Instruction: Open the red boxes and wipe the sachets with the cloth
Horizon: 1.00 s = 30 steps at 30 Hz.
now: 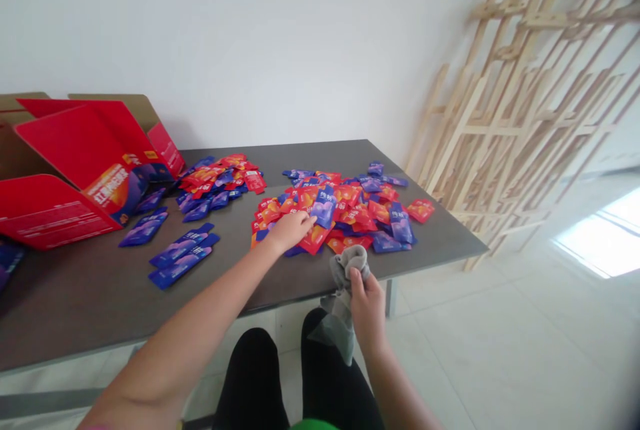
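Observation:
My left hand (290, 230) reaches over a mixed pile of red packets (350, 197) and purple ones. Its thumb and fingertips close on the lower left corner of a purple packet (325, 206) with white lettering, which lies over the red ones. At the table's front edge my right hand (367, 293) is wrapped around a crumpled grey cloth (343, 277). The cloth's lower end hangs down over my knee. Another purple packet (400, 223) lies at the right side of the pile.
An open red carton (65, 183) stands on the dark table (240, 290) at the left. Beside it are a smaller packet heap (223, 177) and several loose purple packets (183, 250). Wooden easels (500, 110) lean against the wall at the right.

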Tool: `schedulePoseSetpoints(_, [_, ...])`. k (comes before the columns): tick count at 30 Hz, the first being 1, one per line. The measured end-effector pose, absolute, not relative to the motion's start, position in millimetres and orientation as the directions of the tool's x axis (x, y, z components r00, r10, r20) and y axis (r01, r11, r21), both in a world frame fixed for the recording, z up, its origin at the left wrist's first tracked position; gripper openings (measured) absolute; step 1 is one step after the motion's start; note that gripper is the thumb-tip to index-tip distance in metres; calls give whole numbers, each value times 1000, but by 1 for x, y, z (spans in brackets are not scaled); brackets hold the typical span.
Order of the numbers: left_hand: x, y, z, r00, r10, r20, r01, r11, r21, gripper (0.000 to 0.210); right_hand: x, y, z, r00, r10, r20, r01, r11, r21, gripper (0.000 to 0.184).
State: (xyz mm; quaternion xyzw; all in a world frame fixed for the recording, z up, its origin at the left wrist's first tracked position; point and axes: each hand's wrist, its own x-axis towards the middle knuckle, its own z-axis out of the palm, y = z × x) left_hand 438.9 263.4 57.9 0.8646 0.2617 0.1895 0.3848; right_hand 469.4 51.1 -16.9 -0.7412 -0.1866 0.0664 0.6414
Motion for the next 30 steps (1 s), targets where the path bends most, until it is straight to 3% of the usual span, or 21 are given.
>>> schedulePoseSetpoints(4, [420,272,43,740,642,201,413,-669,618,24,468,46,-15,913,393,112,167,-109,-980,49])
schedulePoseSetpoints(8, [355,269,27,679,682,271,511,-704,493,31,463,43,-12,902,426,77,139,-116,-984,50])
schedulePoseSetpoints(12, [287,289,18,570,748,341,654,-664,362,40,454,47,-11,879,469,81,135,-83,-987,49])
schedulePoseSetpoints(17, [235,316,12,486,816,312,774,-568,281,31,438,52,-8,847,526,79,146,-87,-986,51])
schedulePoseSetpoints(21, [223,323,11,412,865,287,799,-494,342,29,428,52,-6,834,546,76,150,-92,-984,54])
schedulePoseSetpoints(27, [209,306,31,302,914,272,684,-406,606,35,426,49,0,853,518,61,129,-96,-987,53])
schedulePoseSetpoints(30, [215,264,39,290,937,197,547,-331,769,44,415,53,5,855,470,218,258,-21,-966,43])
